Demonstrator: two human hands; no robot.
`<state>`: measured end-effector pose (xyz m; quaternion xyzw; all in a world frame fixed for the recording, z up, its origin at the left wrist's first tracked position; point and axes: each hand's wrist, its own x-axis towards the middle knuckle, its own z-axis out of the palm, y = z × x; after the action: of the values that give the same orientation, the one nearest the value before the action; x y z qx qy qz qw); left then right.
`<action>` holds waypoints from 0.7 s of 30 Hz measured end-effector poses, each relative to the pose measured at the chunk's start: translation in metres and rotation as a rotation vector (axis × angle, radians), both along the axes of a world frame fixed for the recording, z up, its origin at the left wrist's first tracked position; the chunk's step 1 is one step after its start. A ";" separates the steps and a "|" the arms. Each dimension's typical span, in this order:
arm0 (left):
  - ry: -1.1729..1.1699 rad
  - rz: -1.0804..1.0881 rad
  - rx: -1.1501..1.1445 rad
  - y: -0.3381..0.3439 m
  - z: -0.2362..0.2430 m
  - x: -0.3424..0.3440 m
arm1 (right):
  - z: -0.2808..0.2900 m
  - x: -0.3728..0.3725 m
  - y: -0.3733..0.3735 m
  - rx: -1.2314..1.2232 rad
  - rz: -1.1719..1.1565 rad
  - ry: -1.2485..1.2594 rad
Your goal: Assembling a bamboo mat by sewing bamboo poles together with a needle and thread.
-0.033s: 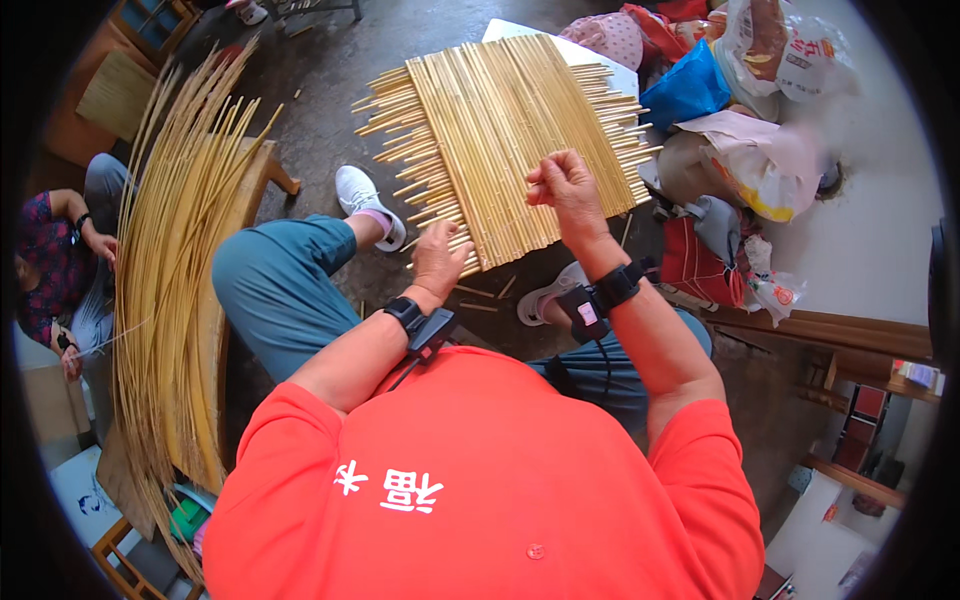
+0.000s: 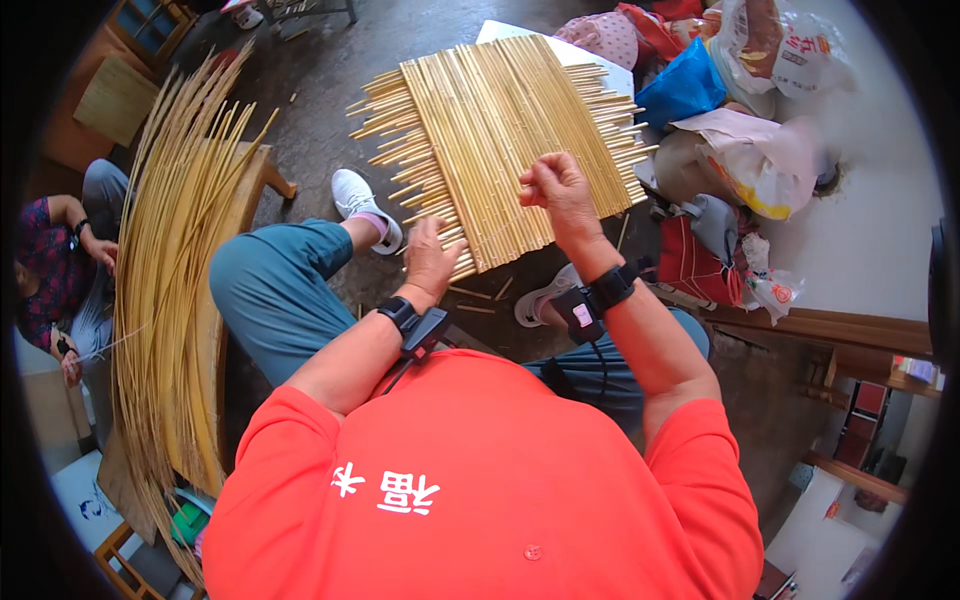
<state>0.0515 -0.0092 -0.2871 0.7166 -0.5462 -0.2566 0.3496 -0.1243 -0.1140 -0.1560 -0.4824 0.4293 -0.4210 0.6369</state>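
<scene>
A mat of straight golden stalks (image 2: 500,130) lies in front of me, with uneven stalk ends sticking out on both sides. My left hand (image 2: 432,258) is at its near left corner, over the protruding stalk ends (image 2: 420,180). The fingers there are bent, and what they pinch is too small to make out. Above the near right part of the mat, my right hand (image 2: 560,195) is raised with thumb and fingertips pressed together. Whatever is in that pinch cannot be made out. Both wrists wear black bands with small devices.
A white board (image 2: 610,75) shows beneath the mat. Long loose stalks (image 2: 175,290) cover a wooden bench (image 2: 262,170) at left, where another person's hand (image 2: 100,248) rests beside them. Bags, including a blue one (image 2: 690,90) and a red one (image 2: 695,265), crowd the right wall.
My right hand has shifted slightly left, still pinched. My left hand has moved a little left at the mat's corner. The whole view has drifted slightly.
</scene>
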 end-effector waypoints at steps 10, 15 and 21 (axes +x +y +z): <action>-0.350 0.141 0.452 -0.041 -0.006 -0.027 | 0.015 0.023 0.022 -0.054 0.162 -0.107; -0.172 0.221 0.466 -0.046 -0.014 -0.033 | 0.024 0.034 0.047 -0.401 0.277 0.279; -0.117 0.212 0.470 -0.051 -0.013 -0.027 | 0.022 0.031 0.053 -0.455 0.239 0.325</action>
<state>0.0245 -0.0604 -0.3005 0.8450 -0.4128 -0.2966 0.1662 -0.0934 -0.0606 -0.1343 -0.7208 0.3606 -0.3458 0.4805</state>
